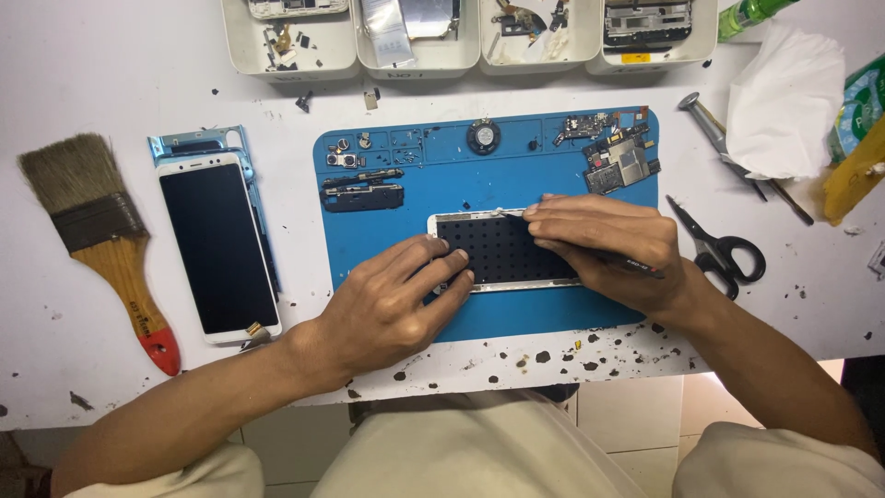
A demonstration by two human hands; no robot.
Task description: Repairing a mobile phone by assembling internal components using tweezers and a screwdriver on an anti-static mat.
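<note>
Item: phone frame (502, 249), mid-mat (369, 249), long axis left-right between my hands. Left hand (392, 300) flat, pinning its left end; right hand (604, 244) closed on a dark tool (636, 266) at its top edge.

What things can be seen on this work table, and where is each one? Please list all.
repair mat: 1, blue, centre of table
phone frame: 1, white rim with black inside, on the mat, under both hands
circuit board: 1, dark, mat's upper right
small parts: several, dark, mat's upper left
round part: 1, black, mat's top edge
phone screen: 1, white with black glass, left of the mat
brush: 1, wooden handle with red tip, far left
trays: 4, white, top edge
scissors: 1, black, right of the mat
tissue: 1, white, upper right
left hand: presses the frame
right hand: holds a thin dark tool
</note>
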